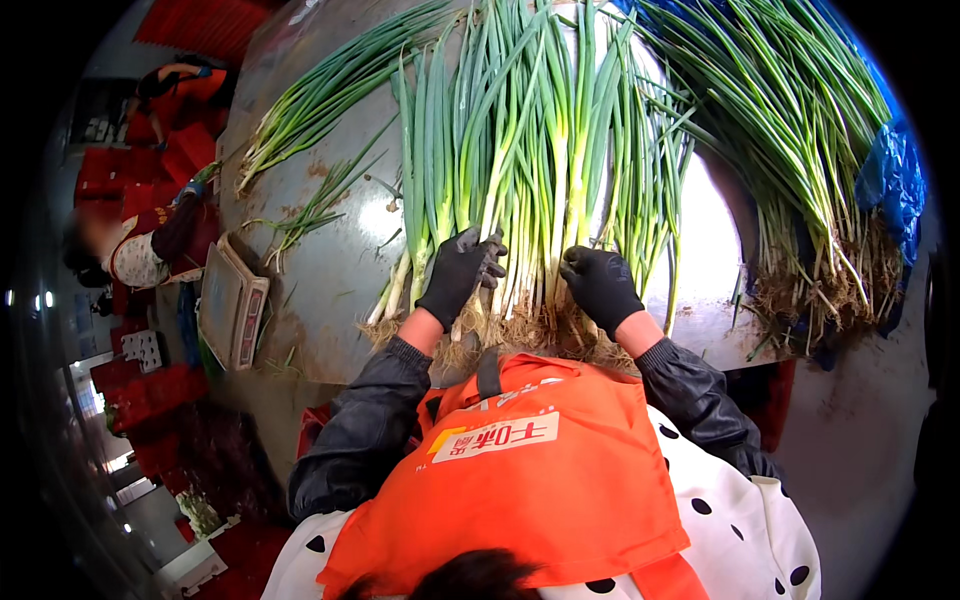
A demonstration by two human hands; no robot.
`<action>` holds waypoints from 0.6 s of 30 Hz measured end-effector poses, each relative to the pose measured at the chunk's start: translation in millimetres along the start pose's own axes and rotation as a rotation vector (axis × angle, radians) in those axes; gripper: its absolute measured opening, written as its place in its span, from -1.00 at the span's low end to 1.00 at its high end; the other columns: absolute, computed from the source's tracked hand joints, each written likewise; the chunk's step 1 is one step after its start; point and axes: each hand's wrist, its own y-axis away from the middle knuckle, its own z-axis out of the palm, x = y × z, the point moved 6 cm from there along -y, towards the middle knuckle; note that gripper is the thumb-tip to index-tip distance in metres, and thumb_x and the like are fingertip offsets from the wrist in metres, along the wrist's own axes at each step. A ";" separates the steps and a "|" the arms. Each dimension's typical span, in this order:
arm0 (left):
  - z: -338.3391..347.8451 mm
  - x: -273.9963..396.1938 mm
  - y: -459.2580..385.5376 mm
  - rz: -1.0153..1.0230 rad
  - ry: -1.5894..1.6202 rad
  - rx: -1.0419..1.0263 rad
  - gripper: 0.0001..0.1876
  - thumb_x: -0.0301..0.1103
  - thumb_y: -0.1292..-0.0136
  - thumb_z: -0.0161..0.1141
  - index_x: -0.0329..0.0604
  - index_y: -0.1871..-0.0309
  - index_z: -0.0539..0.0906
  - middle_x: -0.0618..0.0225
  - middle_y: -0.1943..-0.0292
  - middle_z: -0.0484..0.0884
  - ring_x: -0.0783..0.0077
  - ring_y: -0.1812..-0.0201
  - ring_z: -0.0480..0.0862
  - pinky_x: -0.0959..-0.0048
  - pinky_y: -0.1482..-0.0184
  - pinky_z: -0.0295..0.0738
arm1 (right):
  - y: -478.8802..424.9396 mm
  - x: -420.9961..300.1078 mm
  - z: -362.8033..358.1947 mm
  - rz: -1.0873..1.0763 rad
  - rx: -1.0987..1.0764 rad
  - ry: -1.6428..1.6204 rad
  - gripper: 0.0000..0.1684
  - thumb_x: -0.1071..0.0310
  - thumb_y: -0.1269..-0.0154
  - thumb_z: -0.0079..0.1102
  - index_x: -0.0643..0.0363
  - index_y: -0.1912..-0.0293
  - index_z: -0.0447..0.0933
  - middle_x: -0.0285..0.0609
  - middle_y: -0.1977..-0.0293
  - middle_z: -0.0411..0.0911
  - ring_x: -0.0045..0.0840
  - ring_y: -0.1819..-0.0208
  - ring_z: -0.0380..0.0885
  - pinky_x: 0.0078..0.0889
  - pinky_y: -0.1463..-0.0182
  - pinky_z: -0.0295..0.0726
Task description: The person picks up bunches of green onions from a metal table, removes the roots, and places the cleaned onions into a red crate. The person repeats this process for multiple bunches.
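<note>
A broad row of green onions (525,172) lies on the metal table before me, leaves pointing away and soil-covered roots towards my apron. My left hand (463,274), in a black glove, bends its fingers over white stalks in the row's left part. Whether it grips one is hidden by the fingers. Thumb and forefinger of my right hand (602,286), gloved alike, are closed on a green onion stalk (577,202) right of the row's middle. The lower end of that stalk is covered by the hand.
Another heap of green onions (810,172) lies at the right on blue plastic sheeting (892,180). A smaller bunch (322,97) rests far left on the metal table (330,262). A scale (236,300) stands at the left edge. Co-workers and red crates (154,390) are beyond it.
</note>
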 end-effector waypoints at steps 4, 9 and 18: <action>11.2 -1.3 -6.7 0.121 -0.540 0.103 -0.61 -0.25 -0.34 0.16 -0.36 -0.11 0.55 0.16 0.19 0.69 0.33 0.26 0.69 0.45 0.22 0.56 | -12.6 -21.8 25.7 -0.016 -0.170 0.210 -0.65 0.09 -0.25 0.17 0.16 0.15 0.58 0.04 0.31 0.65 -0.08 0.25 0.64 -0.05 0.14 0.58; 37.6 2.6 -2.7 0.387 -1.234 0.183 -0.44 -0.07 -0.27 0.14 -0.45 -0.13 0.50 -0.21 0.11 0.63 -0.10 0.06 0.64 0.12 -0.04 0.52 | -18.9 -26.8 42.1 -0.015 -0.182 0.380 -0.69 0.24 -0.26 0.10 0.26 0.10 0.52 0.05 0.28 0.67 -0.13 0.21 0.68 -0.13 0.20 0.63; 50.1 -18.2 -17.8 0.152 -1.376 0.133 -0.53 -0.08 -0.10 0.30 -0.39 0.17 0.57 -0.14 0.29 0.67 -0.09 0.16 0.67 0.14 0.04 0.57 | -11.2 3.1 -3.8 0.136 -0.255 0.416 -0.78 0.35 -0.09 0.11 0.18 0.31 0.68 0.08 0.31 0.66 -0.08 0.23 0.67 -0.16 0.15 0.64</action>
